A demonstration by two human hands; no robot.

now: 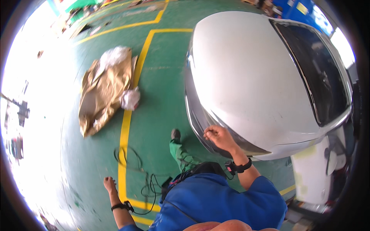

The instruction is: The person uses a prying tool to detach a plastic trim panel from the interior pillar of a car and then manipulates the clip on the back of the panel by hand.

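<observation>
My right hand is over the front corner of a white car, close to its dark headlamp area. Its fingers are curled together, and no object shows in them. Whether the hand touches the car, I cannot tell. Low on the left, my left hand hangs over the green floor with its fingers curled in, and nothing shows in it either. Each wrist has a black strap with a small device, one on the right and one on the left; a thin cable leads from the left one.
Crumpled brown paper lies on the floor at left, with clear plastic film and a plastic bundle on it. A loose cable crosses the yellow floor line. A white car panel stands at lower right.
</observation>
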